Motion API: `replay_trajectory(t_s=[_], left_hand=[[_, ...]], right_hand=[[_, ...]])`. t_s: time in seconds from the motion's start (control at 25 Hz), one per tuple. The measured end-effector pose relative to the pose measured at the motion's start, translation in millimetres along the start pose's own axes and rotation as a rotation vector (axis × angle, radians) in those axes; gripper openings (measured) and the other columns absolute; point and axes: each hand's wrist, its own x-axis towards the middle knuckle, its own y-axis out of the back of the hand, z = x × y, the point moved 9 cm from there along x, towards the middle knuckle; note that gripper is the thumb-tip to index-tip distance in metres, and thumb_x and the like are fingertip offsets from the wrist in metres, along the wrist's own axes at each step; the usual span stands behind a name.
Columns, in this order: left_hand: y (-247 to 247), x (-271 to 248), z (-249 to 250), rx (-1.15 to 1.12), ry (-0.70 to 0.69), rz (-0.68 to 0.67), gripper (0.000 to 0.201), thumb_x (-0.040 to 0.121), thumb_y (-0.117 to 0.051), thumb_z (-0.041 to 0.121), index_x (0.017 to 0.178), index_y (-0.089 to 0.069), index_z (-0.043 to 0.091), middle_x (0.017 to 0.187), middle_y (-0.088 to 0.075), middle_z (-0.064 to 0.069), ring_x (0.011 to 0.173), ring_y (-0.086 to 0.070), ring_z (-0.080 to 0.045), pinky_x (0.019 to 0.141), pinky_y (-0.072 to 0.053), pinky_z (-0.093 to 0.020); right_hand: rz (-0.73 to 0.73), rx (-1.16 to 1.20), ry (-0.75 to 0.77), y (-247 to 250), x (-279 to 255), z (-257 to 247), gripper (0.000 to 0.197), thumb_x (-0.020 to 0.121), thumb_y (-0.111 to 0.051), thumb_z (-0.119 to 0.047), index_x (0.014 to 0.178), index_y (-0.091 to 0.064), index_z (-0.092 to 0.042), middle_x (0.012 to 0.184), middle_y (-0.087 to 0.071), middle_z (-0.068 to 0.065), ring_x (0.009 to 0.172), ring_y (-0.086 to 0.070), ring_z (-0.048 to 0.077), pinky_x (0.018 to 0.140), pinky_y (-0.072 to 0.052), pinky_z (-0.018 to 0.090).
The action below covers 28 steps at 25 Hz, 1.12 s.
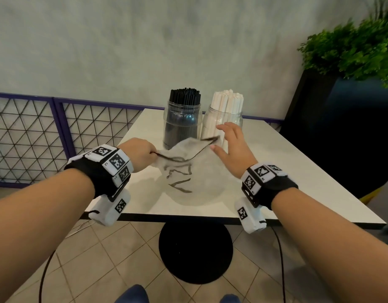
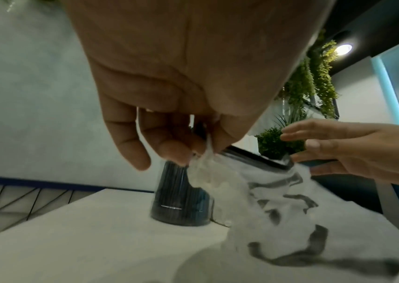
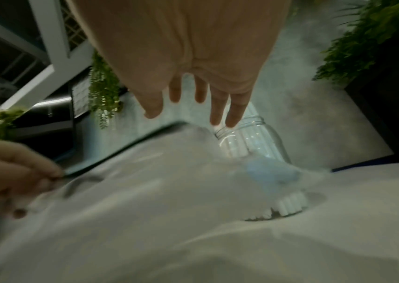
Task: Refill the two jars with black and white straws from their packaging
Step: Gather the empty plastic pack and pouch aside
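Pinching the rim of a limp, near-empty clear bag (image 1: 188, 169), left hand (image 1: 140, 153) holds it up over the tabletop (image 1: 287, 162) middle. Right hand (image 1: 231, 145) spread wide, holding nothing, just beside the bag mouth. Both jars at the far edge: black straws (image 1: 184, 99) packed full, white straws (image 1: 228, 101) beside them, well filled. Risk: right hand sits close to the white jar (image 1: 212, 125); a careless sweep or a tug on the bag could tip it and spill straws.
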Motion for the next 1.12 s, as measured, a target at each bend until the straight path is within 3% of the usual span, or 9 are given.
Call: replay_trajectory(t_s=[0.08, 0.2, 0.32, 0.52, 0.64, 0.8, 0.92, 1.0, 1.12], left_hand=[[-3.3, -2.8, -8.6, -0.298, 0.102, 0.002, 0.031, 0.1, -0.039, 0.023, 0.095, -0.065, 0.008, 0.077, -0.066, -0.005, 0.068, -0.056, -0.014, 0.062, -0.044, -0.027], [-13.9, -10.4, -9.9, -0.923, 0.224, 0.014, 0.031, 0.102, -0.037, 0.023, 0.089, -0.06, 0.007, 0.073, -0.07, -0.009, 0.073, -0.066, -0.017, 0.091, -0.05, -0.039], [-12.9, -16.5, -4.0, -1.232, 0.261, 0.072, 0.03, 0.1, -0.037, 0.02, 0.086, -0.059, 0.008, 0.06, -0.07, -0.005, 0.081, -0.069, -0.024, 0.095, -0.05, -0.04], [-12.4, -22.0, -6.4, -1.391, 0.28, 0.093, 0.03, 0.099, -0.036, 0.018, 0.084, -0.058, 0.006, 0.059, -0.069, -0.007, 0.084, -0.069, -0.03, 0.092, -0.051, -0.039], [-16.4, -22.0, -27.9, -1.327, 0.35, 0.136, 0.027, 0.097, -0.037, 0.018, 0.085, -0.059, 0.008, 0.056, -0.069, -0.004, 0.074, -0.069, -0.023, 0.082, -0.052, -0.034], [-22.6, -31.9, -87.8, -1.121, 0.554, 0.215, 0.022, 0.096, -0.04, 0.014, 0.09, -0.058, 0.003, 0.066, -0.068, -0.006, 0.069, -0.063, -0.018, 0.08, -0.047, -0.036], [-42.0, -37.0, -97.9, -0.58, 0.549, -0.035, 0.018, 0.095, -0.048, 0.016, 0.098, -0.059, 0.001, 0.094, -0.064, -0.012, 0.087, -0.062, -0.028, 0.075, -0.043, -0.032], [-47.9, -34.7, -88.2, -0.235, 0.447, -0.115, 0.026, 0.091, -0.055, 0.019, 0.113, -0.054, 0.006, 0.102, -0.062, -0.012, 0.089, -0.058, -0.027, 0.071, -0.042, -0.029], [-50.9, -26.0, -66.4, -0.044, 0.288, -0.119, 0.023, 0.091, -0.057, 0.019, 0.113, -0.057, 0.013, 0.107, -0.062, -0.009, 0.087, -0.052, -0.022, 0.071, -0.039, -0.026]], right_hand=[[0.018, -0.047, 0.08, -5.5, -13.2, -18.4, 0.057, 0.087, -0.062, -0.04, 0.135, -0.042, -0.016, 0.142, -0.032, 0.008, 0.128, -0.035, 0.02, 0.109, -0.029, 0.033], [-0.004, -0.175, 0.18, -19.9, -35.6, -45.9, 0.053, 0.077, -0.064, -0.058, 0.114, -0.055, -0.021, 0.12, -0.043, 0.002, 0.11, -0.041, 0.019, 0.098, -0.038, 0.038], [0.051, -0.332, 0.203, -31.5, -46.9, -59.8, 0.055, 0.066, -0.066, -0.066, 0.1, -0.058, -0.024, 0.109, -0.043, -0.001, 0.101, -0.041, 0.02, 0.089, -0.039, 0.04], [0.047, -0.211, -0.028, -37.6, -43.7, -33.6, 0.067, 0.066, -0.081, -0.036, 0.119, -0.045, -0.015, 0.119, -0.038, 0.006, 0.094, -0.046, 0.022, 0.08, -0.047, 0.032], [-0.104, -0.216, -0.041, -44.4, -41.9, -24.9, 0.035, 0.083, -0.056, 0.003, 0.112, -0.045, -0.011, 0.109, -0.046, 0.005, 0.073, -0.05, 0.022, 0.068, -0.047, 0.031], [-0.317, -0.576, -0.099, -32.4, -46.5, 23.4, 0.024, 0.084, -0.043, 0.008, 0.091, -0.044, -0.016, 0.089, -0.039, 0.002, 0.075, -0.042, 0.021, 0.066, -0.036, 0.03], [-0.545, -0.658, -0.165, -43.6, -60.4, 45.5, 0.018, 0.085, -0.046, -0.002, 0.089, -0.044, -0.019, 0.095, -0.036, 0.002, 0.085, -0.046, 0.023, 0.069, -0.038, 0.032], [-0.642, -0.569, -0.254, -51.2, -64.6, 45.4, 0.008, 0.086, -0.056, -0.026, 0.086, -0.055, -0.018, 0.104, -0.038, 0.002, 0.091, -0.051, 0.023, 0.074, -0.042, 0.032], [-0.451, -0.241, -0.441, -43.5, -52.2, 46.3, 0.043, 0.084, -0.054, -0.056, 0.078, -0.056, -0.013, 0.11, -0.041, 0.007, 0.082, -0.054, 0.024, 0.069, -0.044, 0.032]])
